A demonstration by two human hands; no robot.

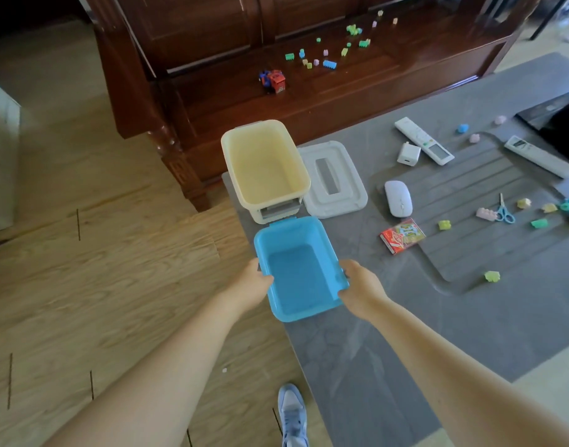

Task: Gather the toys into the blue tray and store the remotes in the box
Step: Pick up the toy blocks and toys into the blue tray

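Note:
The empty blue tray (pixel 297 269) sits at the grey table's near-left corner. My left hand (pixel 252 285) grips its left rim and my right hand (pixel 360 288) grips its right rim. Behind it stands an open cream box (pixel 263 166) with nothing inside, its white lid (pixel 333 179) lying beside it. Two white remotes (pixel 423 140) (pixel 539 156) lie at the table's far right. Small coloured blocks (pixel 491 276) are scattered on the table, and more blocks (pixel 329 63) plus a red and blue robot toy (pixel 273 81) lie on the wooden bench.
On the grey table (pixel 357 366) lie a white mouse (pixel 398 198), a white charger (pixel 408 153), a red card pack (pixel 402 236) and blue scissors (pixel 504 211). The dark wooden bench (pixel 212 101) stands behind. My blue shoe (pixel 292 414) rests on the wood floor.

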